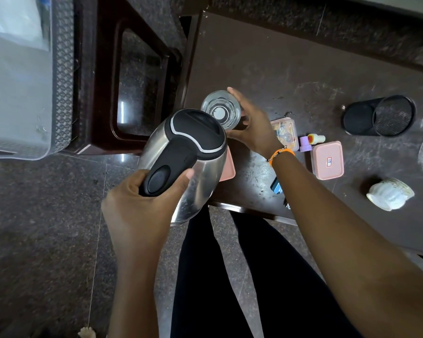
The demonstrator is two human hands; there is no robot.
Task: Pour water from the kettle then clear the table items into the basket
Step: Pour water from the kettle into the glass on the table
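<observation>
The kettle [181,162] hangs tilted over the near-left corner of the table [291,69], its lid end just beside the glass [220,109]. This looks like the pouring step, though no stream shows. The left hand [142,203] grips the kettle's black handle, fingers [178,180] curled round it. Beyond the kettle, the right hand [252,128] cups the glass's far side, steadying it. Next, tip the kettle further with the spout over the rim. The basket [61,76] waits left of the kettle.
</observation>
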